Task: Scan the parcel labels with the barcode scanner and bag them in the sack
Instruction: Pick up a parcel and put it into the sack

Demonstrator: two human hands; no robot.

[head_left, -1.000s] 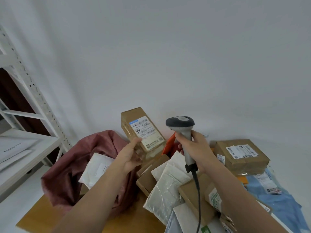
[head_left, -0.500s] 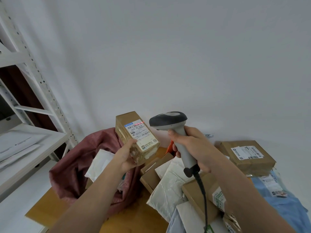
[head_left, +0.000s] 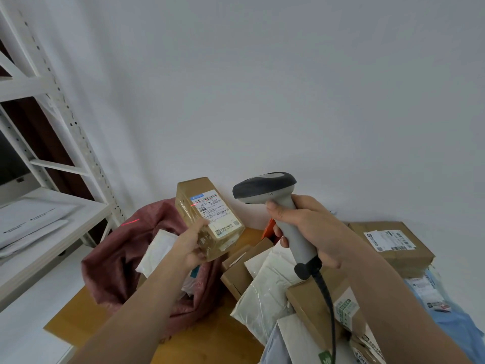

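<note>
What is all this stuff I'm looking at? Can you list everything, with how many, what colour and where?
taped box: one, brown with a white label, held up left of the scanner
barcode scanner: one, grey and black, corded, centre
red scan line: one, at the label's left edge, with another streak on the sack
sack: one, dull red, open, lower left, white packets inside
white mailer bags: several, in the pile below the scanner
cardboard boxes: several, brown, centre and right
blue bags: at least one, far right
table: one, wooden, under the parcels
shelving: one, white metal, left
left hand: grips the box
right hand: grips the scanner handle
</note>
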